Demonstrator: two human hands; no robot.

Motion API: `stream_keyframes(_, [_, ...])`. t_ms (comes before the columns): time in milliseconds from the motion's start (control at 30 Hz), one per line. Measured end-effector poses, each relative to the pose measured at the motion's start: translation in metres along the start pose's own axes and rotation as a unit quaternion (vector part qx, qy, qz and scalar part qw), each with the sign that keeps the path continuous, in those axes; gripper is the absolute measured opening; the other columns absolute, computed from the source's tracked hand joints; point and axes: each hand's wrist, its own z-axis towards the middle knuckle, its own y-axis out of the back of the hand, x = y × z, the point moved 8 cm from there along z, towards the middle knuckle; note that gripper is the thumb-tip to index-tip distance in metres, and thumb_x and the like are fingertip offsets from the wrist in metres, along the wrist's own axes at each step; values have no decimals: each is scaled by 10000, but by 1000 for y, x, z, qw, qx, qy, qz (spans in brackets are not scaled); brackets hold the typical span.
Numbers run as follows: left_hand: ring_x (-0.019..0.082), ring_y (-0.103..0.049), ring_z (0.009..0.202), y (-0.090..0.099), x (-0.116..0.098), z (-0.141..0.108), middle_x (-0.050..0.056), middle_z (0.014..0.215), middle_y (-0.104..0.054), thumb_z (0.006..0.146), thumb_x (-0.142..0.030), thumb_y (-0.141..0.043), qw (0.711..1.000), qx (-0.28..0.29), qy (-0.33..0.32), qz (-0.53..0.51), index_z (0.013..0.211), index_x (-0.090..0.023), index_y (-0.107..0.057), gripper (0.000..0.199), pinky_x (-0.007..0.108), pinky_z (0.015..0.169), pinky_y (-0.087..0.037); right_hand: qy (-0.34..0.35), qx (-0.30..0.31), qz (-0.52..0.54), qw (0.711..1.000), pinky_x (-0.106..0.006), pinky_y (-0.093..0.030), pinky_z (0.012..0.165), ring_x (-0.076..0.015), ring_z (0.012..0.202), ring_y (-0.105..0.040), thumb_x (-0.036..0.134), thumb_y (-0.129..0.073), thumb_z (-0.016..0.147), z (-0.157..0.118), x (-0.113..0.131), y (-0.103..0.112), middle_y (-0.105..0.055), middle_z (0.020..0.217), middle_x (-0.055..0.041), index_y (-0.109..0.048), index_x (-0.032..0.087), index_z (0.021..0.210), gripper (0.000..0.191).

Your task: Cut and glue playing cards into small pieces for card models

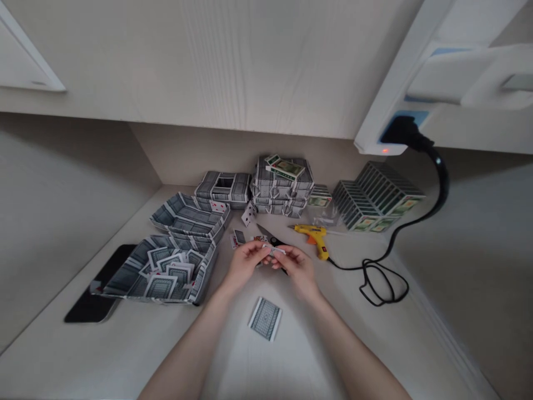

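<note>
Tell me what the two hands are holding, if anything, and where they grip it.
A small card piece, pinched at its two ends between the left hand and right hand.

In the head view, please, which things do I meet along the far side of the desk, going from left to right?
Card-covered box with a top opening, stacked card-covered boxes, small group of card packs, large pile of card packs.

The hands (272, 261) (both of them) partly hide the scissors (275, 240).
</note>
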Motion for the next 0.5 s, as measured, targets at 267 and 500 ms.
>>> stream_keyframes(267, [104, -549, 536, 1, -3, -2, 8, 595, -626, 614, -378, -685, 1000, -18, -6, 24, 719, -131, -642, 272, 222, 551, -452, -1, -2, 3, 1000, -278, -511, 556, -141, 564, -606, 334, -717, 611, 0, -2, 1, -667, 659, -25, -642, 142, 816, 290])
stream_keyframes(500, [101, -543, 535, 0, -3, -2, -5, 587, -621, 617, -361, -684, 1000, -17, -8, 15, 697, -140, -640, 239, 224, 557, -442, -6, -5, 14, 1000, -266, -504, 533, -132, 536, -601, 316, -725, 599, 0, -2, 1, -660, 624, -9, -652, 153, 781, 255])
